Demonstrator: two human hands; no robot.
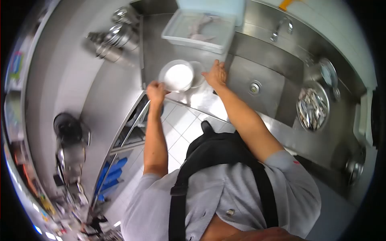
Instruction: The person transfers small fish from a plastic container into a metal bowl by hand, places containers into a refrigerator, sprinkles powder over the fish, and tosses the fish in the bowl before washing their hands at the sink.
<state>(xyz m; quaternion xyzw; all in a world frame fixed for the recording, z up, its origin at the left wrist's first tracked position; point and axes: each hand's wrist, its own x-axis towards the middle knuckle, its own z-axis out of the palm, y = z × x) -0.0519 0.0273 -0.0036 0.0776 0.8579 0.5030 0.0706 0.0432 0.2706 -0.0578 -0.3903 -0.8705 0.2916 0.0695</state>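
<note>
A round clear plastic tub (177, 88) with white contents (179, 76) rests on the steel counter near its front edge. My left hand (155, 91) is closed at the tub's near left rim. Against the tub's right side lies a round clear lid or shallow dish (198, 76); which one I cannot tell. My right hand (216, 75) is just to the right of it, fingers apart and thumb pointing at its edge, with nothing visible in its grasp. Behind both hands stands a translucent rectangular bin (197, 42) holding pale pieces, perhaps squid, in liquid.
To the right is a steel sink (257, 68) with a faucet (279, 30) behind it. Beyond it stand a bowl of small fish (313, 106) and a metal container (323, 74). Metal pots (120, 36) sit on the left counter, with a black item (68, 127) nearer.
</note>
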